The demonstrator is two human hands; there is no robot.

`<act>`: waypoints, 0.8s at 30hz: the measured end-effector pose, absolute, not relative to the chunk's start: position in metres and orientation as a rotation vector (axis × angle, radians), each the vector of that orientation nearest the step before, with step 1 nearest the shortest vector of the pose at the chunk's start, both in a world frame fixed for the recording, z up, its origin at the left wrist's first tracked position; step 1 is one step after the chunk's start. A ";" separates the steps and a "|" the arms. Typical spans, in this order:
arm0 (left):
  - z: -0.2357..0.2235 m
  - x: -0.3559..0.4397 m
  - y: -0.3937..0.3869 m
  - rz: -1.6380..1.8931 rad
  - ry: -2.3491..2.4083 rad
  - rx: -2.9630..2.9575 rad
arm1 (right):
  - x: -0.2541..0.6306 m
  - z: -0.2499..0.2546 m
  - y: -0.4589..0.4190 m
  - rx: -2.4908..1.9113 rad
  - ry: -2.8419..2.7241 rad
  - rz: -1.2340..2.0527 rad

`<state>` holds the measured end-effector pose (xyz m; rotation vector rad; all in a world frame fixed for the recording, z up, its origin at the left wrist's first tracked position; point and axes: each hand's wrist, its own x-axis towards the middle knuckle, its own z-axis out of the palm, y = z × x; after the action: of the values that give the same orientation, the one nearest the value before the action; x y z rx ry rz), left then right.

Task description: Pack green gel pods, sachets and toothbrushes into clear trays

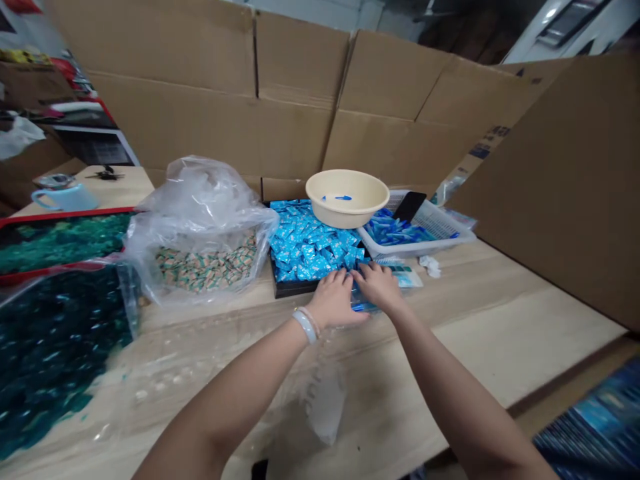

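Observation:
Both arms reach forward over a wooden table (500,333). My left hand (334,300), with a pale bracelet on its wrist, and my right hand (379,285) lie side by side at the front edge of a black tray (293,288) heaped with small blue sachets (305,243). The fingers of both hands curl down into the sachets at the tray's near right corner. A few blue sachets show under my right palm. Whether either hand grips any is hidden by the fingers.
A cream bowl (347,197) sits on the tray's far side. A white basket (430,230) of blue packets stands to the right. A clear bag of beige sachets (200,233) lies left, with green sachets (50,347) beyond. Cardboard walls (280,100) surround the table.

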<state>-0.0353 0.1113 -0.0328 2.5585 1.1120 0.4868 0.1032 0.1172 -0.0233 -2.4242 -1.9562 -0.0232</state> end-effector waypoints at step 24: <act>-0.012 -0.031 0.089 0.285 1.230 2.634 | 0.099 -0.012 0.107 -2.264 -1.857 -0.075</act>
<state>-0.0312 0.0886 -0.0120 2.6338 1.2296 0.2848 0.0989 0.1070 -0.0121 -2.2640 -1.8572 -0.0754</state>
